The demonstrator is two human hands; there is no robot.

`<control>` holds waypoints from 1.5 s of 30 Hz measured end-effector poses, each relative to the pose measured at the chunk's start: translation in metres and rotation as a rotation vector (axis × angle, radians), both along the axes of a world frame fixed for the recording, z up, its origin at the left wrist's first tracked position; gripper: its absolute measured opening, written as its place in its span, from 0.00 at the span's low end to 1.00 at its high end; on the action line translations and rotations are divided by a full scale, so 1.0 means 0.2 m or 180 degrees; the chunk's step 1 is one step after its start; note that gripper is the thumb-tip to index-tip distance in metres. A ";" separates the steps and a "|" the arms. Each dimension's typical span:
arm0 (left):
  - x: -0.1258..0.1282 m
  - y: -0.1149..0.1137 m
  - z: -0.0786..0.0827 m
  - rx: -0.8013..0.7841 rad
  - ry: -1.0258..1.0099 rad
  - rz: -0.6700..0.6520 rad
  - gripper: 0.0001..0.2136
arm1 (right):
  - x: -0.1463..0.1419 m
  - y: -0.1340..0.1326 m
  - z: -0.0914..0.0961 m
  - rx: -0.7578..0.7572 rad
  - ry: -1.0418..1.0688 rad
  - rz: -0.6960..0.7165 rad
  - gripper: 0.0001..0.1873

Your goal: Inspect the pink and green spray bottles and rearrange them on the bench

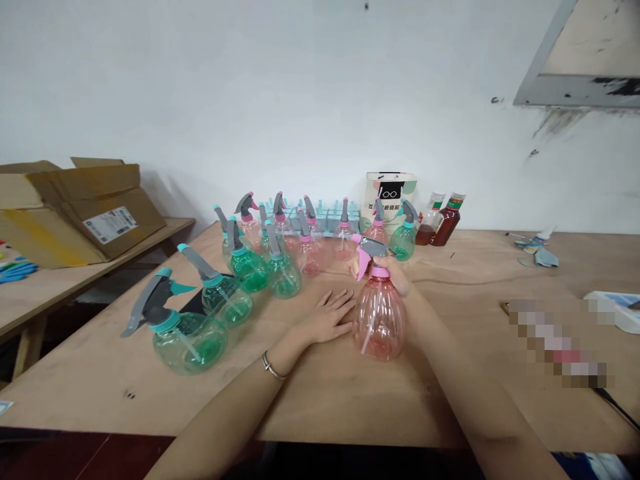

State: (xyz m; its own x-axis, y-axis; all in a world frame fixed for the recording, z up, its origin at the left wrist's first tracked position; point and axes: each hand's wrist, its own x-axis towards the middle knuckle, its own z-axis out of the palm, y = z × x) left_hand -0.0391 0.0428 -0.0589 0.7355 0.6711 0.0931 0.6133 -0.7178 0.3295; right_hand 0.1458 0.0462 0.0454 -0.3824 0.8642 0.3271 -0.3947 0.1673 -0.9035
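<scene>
The pink translucent plastic spray bottle (379, 320) stands upright on the bare plywood worktop (350, 400), near its front edge and in the middle of the view. Its body is round and ribbed, a thin dip tube shows through the wall, and it carries a pink collar with a grey head and a pink trigger pointing left. No liquid can be made out inside.

Your right hand (396, 275) is clenched around the neck just under the spray head. Your left hand (327, 317) lies released, palm down and fingers spread, flat on the worktop just left of the bottle. Whether the fingertips touch the bottle cannot be told. A thin silver bangle (273, 367) sits on that wrist.

To the left a row of green translucent spray bottles with teal and grey heads (235, 293) runs back from the front. The nearest one (190, 341) is tilted. Behind them stand further pink spray bottles (310, 257). By the wall are a white printed carton (389, 193) and two brown-filled bottles (443, 220). An open cardboard box (75, 207) rests on a side bench at the far left.
</scene>
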 end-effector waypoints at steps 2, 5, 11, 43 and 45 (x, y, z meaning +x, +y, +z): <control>0.00 0.00 0.01 -0.0034 -0.0001 0.0030 0.33 | 0.02 0.00 0.02 -0.0021 -0.0163 -0.0077 0.15; 0.00 -0.01 0.02 -0.0091 0.0041 0.0097 0.34 | 0.12 0.04 0.05 0.0011 -0.0431 -0.0754 0.14; 0.00 -0.01 0.03 -0.0171 0.0125 0.0063 0.33 | 0.52 0.18 0.05 0.0971 -0.1327 -0.2948 0.14; -0.28 0.14 0.18 0.1926 -0.3410 0.2974 0.39 | 0.90 0.67 -0.55 0.0887 -0.2600 -0.4799 0.53; -0.27 0.17 0.13 0.1616 -0.3355 0.3094 0.42 | 0.90 0.68 -0.54 0.0833 -0.2549 -0.4727 0.53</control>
